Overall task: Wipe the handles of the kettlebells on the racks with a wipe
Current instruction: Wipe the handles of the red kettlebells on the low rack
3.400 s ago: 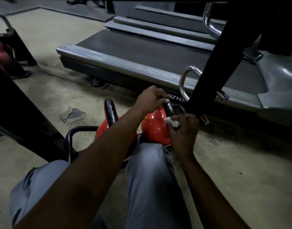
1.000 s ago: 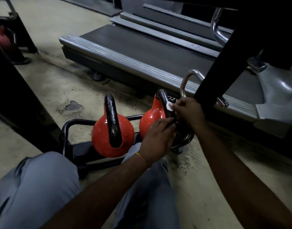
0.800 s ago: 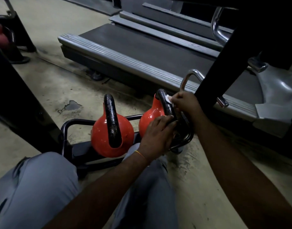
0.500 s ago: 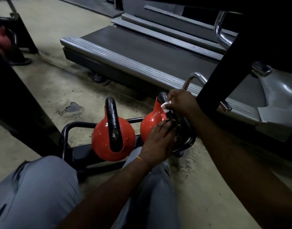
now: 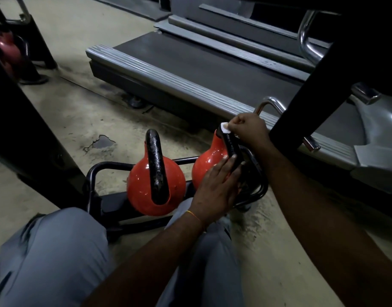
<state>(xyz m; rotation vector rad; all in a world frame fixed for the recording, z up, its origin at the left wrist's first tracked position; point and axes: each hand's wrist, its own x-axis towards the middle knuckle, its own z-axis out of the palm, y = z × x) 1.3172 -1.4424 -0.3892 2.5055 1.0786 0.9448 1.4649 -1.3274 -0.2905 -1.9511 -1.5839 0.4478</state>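
Head view: a dim gym with a worn, pale concrete floor [image 5: 64, 116] and a chipped dark patch [image 5: 100, 141] off to the left of both hands. Beyond the hands lies a grey treadmill [image 5: 190, 69] deck. A low black tubular rack [image 5: 97, 173] sits on the floor just in front of the person's knees in grey trousers [image 5: 53, 251].

Two red kettlebells stand on the rack. The left kettlebell [image 5: 144, 191], untouched, is just left of the left hand. The left hand [image 5: 215, 189] lies flat, fingers nearly straight, against the body of the right kettlebell [image 5: 207, 165], fingertips reaching the lower end of its black handle [image 5: 231, 149]. Just beyond it, the right hand [image 5: 249, 129] is curled, pinching a small white wipe [image 5: 225, 128] against the top of that handle. A thick black post [image 5: 301, 85] rises right beside the right hand.
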